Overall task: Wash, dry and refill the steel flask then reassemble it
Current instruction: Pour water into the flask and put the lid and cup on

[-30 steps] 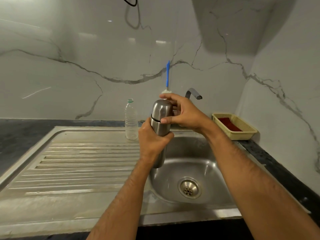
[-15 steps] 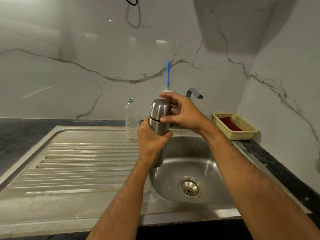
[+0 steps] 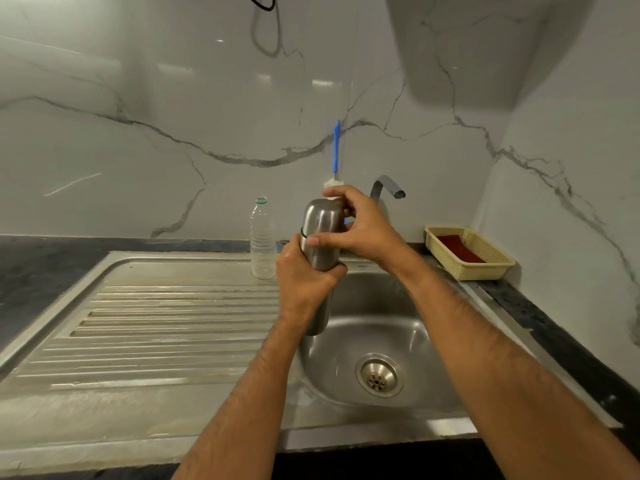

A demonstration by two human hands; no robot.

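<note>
Steel flask point(image 3: 320, 258) upright, capped; left hand point(image 3: 304, 282) grips body, right hand point(image 3: 360, 230) fingers clasp cap point(image 3: 322, 216).

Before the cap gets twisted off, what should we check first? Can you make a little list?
1. Left hand wrapped firmly round the steel flask: ok.
2. Right hand gripping the cap: ok.
3. Flask held upright: ok.
4. Flask over the sink, so drips land in the bowl: ok.
5. Tap not running: ok.
6. Anything inside the flask: cannot tell.
</note>
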